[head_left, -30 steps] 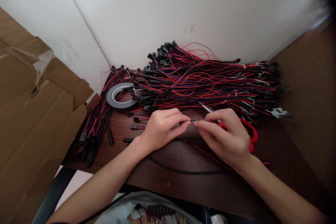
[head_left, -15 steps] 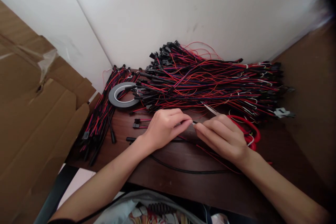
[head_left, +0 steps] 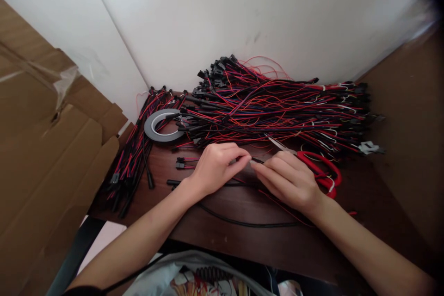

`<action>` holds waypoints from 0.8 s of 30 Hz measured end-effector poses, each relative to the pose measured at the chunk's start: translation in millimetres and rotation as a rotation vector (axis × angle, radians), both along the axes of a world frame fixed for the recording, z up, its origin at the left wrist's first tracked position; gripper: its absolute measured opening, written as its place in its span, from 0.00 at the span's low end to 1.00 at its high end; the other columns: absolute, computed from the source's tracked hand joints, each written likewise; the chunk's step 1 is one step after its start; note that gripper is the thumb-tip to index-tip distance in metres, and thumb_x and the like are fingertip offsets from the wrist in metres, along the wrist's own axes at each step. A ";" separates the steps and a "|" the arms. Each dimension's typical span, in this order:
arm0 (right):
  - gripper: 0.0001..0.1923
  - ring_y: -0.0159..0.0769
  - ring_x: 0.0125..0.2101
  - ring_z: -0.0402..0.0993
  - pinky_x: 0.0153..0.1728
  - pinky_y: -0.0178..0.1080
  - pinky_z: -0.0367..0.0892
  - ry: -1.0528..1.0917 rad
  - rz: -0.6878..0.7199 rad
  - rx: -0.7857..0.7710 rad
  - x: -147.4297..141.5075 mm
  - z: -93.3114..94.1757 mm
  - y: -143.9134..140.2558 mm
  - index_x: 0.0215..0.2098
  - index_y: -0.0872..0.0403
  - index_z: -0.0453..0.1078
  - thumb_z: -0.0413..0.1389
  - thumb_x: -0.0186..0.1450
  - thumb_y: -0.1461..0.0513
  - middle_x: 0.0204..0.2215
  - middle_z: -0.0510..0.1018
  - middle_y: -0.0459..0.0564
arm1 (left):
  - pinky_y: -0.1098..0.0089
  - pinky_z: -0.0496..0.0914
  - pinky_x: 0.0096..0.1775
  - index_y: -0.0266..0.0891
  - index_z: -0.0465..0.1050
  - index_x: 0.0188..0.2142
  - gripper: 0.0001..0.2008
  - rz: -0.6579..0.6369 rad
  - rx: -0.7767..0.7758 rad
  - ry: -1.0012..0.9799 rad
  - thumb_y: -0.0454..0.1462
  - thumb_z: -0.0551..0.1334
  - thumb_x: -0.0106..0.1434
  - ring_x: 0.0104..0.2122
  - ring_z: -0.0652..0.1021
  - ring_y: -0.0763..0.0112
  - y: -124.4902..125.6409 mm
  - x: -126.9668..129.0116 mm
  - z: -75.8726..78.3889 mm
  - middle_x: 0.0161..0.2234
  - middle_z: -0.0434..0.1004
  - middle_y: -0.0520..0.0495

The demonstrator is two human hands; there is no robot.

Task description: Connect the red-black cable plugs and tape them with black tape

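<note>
Red-handled scissors taken as reference, lying just behind the right hand. Right hand: thumb and fingers pinched on a thin black piece, found left of the scissors and nearer the person than their blade tips. Left hand: farther left of the scissors, thumb and forefinger brought together at the piece's pale end; whether they grip it is too small to tell. Wire heap: beyond the scissors. Tape roll: well left of the scissors. Black cable: nearer the person than the scissors, curved on the tabletop
</note>
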State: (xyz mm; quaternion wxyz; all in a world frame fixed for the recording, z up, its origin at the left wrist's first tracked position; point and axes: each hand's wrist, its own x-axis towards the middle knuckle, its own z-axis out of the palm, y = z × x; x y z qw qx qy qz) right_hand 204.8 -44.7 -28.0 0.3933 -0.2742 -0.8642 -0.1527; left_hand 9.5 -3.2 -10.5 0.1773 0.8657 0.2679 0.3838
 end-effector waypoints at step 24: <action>0.12 0.34 0.29 0.68 0.27 0.38 0.66 0.213 -0.116 -0.122 -0.6 5.3 -0.5 0.37 0.50 0.70 0.58 0.61 0.73 0.32 0.72 0.49 | 0.76 0.63 0.28 0.33 0.77 0.32 0.08 -0.007 -0.108 -0.053 0.34 0.61 0.65 0.23 0.71 0.77 -0.4 0.3 10.3 0.24 0.76 0.49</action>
